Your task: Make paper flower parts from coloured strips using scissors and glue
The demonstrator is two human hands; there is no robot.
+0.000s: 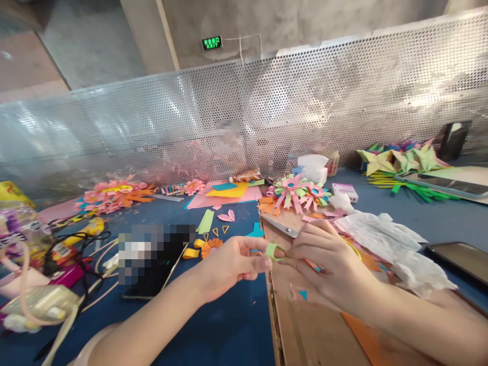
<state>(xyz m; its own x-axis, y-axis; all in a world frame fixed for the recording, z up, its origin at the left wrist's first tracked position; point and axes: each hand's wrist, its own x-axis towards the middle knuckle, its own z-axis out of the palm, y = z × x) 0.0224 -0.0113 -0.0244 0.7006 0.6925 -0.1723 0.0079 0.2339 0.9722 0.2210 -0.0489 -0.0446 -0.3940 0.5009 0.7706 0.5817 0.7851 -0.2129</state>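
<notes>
Between my two hands is a light green paper strip (pixel 273 250) bent into a small loop. My left hand (pixel 238 262) pinches the loop's left side between thumb and forefinger. On the other side, the fingertips of my right hand (pixel 324 259) close on the strip's ends. Scissors (pixel 280 225) lie on the brown board just beyond my right hand, their handles hidden behind it. Left of my hands sit an orange paper flower (pixel 211 247), yellow paper loops (pixel 191 253) and several small triangular paper outlines (pixel 215 232). Flat green strips (pixel 206 222) lie a little farther back.
A dark phone (pixel 162 269) and tangled cables (pixel 97 254) lie at left. Paper flowers (pixel 293 193) and coloured sheets (pixel 232 194) stand behind. Crumpled tissue (pixel 392 244) and another phone (pixel 459 262) are at right. A perforated metal panel (pixel 213 101) borders the blue table.
</notes>
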